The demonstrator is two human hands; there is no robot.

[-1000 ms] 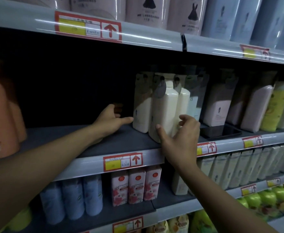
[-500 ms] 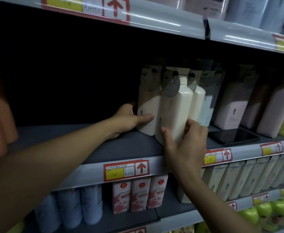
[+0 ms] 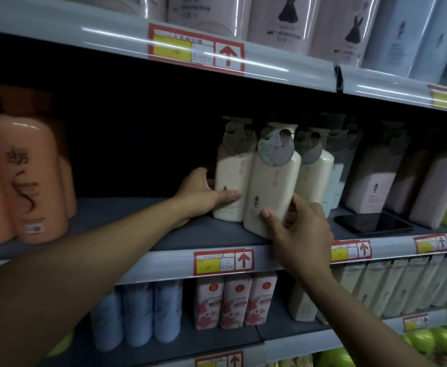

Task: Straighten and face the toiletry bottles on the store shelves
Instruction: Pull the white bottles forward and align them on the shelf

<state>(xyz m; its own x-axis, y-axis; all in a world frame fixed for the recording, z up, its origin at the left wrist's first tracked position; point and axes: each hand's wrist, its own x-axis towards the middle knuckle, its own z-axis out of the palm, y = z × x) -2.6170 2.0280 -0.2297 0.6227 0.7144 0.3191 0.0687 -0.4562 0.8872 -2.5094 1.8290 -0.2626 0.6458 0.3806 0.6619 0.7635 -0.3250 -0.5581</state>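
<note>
Left hand (image 3: 203, 193) wraps the rear cream bottle (image 3: 231, 178), thumb across its label, steadying it; right hand (image 3: 300, 229) pinches the front cream bottle (image 3: 270, 186) low down, apparently to square it at the middle shelf (image 3: 164, 260) front edge; both pale, grey tags at necks

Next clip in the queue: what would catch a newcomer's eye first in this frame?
Both hands meet at mid-shelf: the right hand grips the front cream bottle, tilted at the shelf edge, while the left hand holds the cream bottle behind it. Big peach bottles loom at far left on the same shelf, and a red-and-yellow price tag sits on the shelf rail just below the hands.
</note>
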